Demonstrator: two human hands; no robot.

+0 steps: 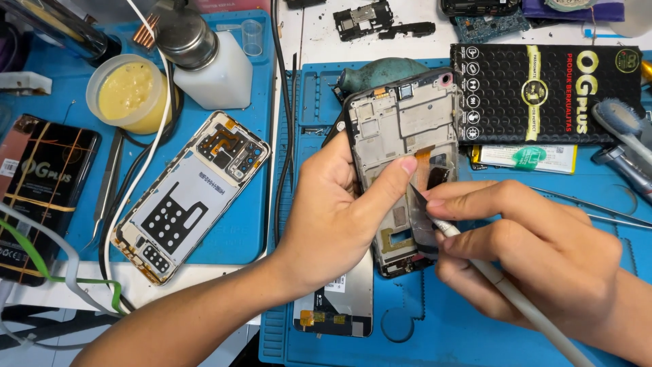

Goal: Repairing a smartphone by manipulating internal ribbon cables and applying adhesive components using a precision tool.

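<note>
The bench (pixel 421 41) is covered by two blue work mats: one on the left (pixel 61 88) and one on the right (pixel 435 326), where both hands are busy. Far right on that mat lies a flat black package (pixel 543 92) with a honeycomb print. On the left mat rests a white phone back cover (pixel 183 197), lying at a slant, and left of it a dark boxed screen protector (pixel 41 190). Farther back stand a white plastic bottle (pixel 217 71) and a round tub of yellow paste (pixel 129 92).

The left hand (pixel 333 217) grips an opened phone frame (pixel 401 129), held upright over the right mat, fingers wrapped behind it and the thumb pressed across its front. The right hand (pixel 536 251) pinches a slim white-handled tool (pixel 509 292) like a pen, its dark thin blade (pixel 418 197) touching the frame just below the left thumb tip.

Under the left hand, near the front edge, a loose screen panel (pixel 343 299) lies flat. Tweezers (pixel 105 183) rest between the boxed protector and the back cover.
</note>
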